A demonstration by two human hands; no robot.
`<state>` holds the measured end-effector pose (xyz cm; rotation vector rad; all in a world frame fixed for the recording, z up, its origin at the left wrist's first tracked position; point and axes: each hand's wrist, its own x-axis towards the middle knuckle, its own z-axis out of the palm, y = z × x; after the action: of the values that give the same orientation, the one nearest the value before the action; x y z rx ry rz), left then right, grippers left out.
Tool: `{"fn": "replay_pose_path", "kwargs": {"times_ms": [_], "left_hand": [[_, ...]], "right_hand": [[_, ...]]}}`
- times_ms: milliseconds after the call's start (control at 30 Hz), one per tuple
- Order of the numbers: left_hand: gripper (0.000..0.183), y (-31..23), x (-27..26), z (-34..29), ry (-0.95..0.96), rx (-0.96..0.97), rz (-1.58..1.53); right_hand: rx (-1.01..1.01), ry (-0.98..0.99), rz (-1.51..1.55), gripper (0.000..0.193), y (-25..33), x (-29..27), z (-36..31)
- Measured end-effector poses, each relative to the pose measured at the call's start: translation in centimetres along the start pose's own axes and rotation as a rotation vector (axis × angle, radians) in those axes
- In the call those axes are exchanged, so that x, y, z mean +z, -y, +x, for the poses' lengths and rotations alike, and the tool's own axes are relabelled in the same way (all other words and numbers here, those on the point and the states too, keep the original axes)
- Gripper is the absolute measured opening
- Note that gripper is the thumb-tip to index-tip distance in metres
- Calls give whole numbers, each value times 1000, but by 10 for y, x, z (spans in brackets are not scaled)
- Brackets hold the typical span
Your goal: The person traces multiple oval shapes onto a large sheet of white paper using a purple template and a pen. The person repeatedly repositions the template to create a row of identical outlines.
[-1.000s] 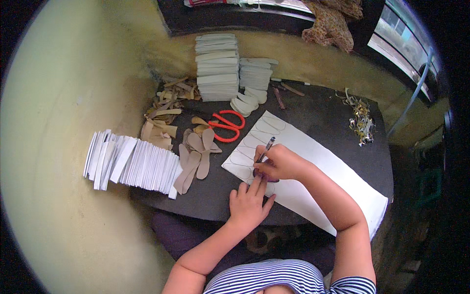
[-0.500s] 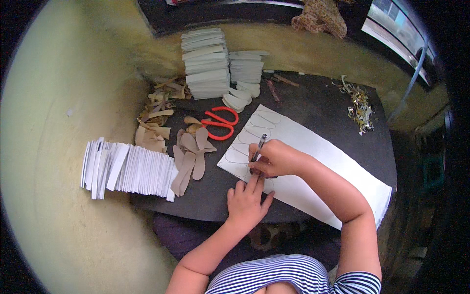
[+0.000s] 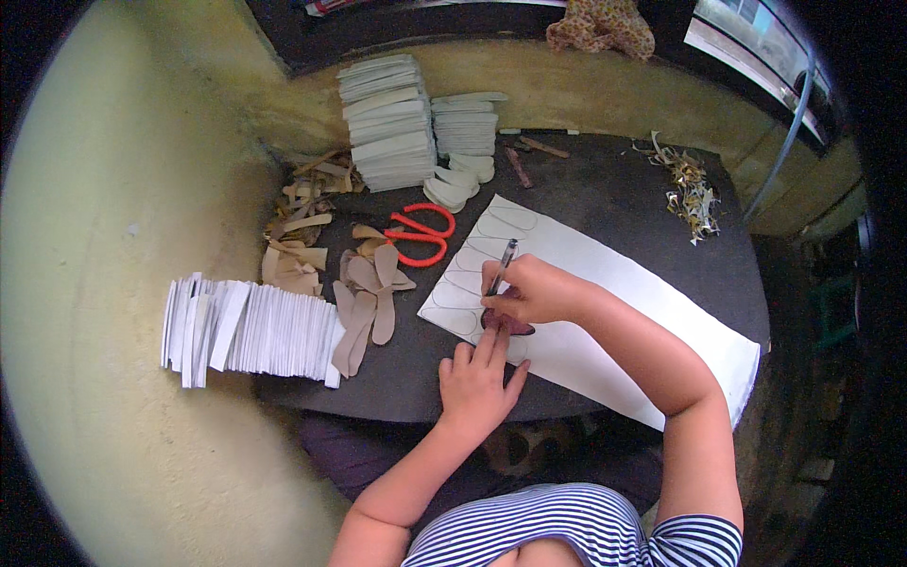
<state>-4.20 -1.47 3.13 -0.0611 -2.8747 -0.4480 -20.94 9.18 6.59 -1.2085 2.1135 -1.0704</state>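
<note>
A large white sheet (image 3: 633, 326) lies slanted on the dark table, with several long rounded outlines drawn along its left end. My right hand (image 3: 543, 288) is closed around a pen (image 3: 505, 265), its tip hidden by the fingers. Under that hand sits a dark reddish-brown flat template (image 3: 513, 325), partly covered. My left hand (image 3: 474, 383) stretches its fingers forward, fingertips pressing the template's near edge on the sheet. Scissors with red handles (image 3: 420, 233) lie left of the sheet. Nearby are beige sole-shaped cutouts (image 3: 357, 331).
At the left edge of the table (image 3: 605, 175) stands a long row of white strips (image 3: 274, 326). Farther back rise a tall white stack (image 3: 389, 128) and a shorter stack (image 3: 465, 129). Beige offcuts (image 3: 307, 224) heap by the wall; thin shavings (image 3: 696, 194) lie far right.
The pen and my right hand have shifted slightly up around the template, showing more of it. My left hand keeps its place. The whole view has moved a little.
</note>
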Motion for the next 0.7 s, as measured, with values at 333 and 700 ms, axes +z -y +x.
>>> {"fn": "replay_pose_path", "kwargs": {"times_ms": [333, 700], "left_hand": [[58, 0, -2, 1, 7, -1, -18], [56, 0, 1, 0, -7, -5, -4]], "right_hand": [[71, -73, -44, 13, 2, -2, -14], [-4, -53, -4, 17, 7, 5, -7]]}}
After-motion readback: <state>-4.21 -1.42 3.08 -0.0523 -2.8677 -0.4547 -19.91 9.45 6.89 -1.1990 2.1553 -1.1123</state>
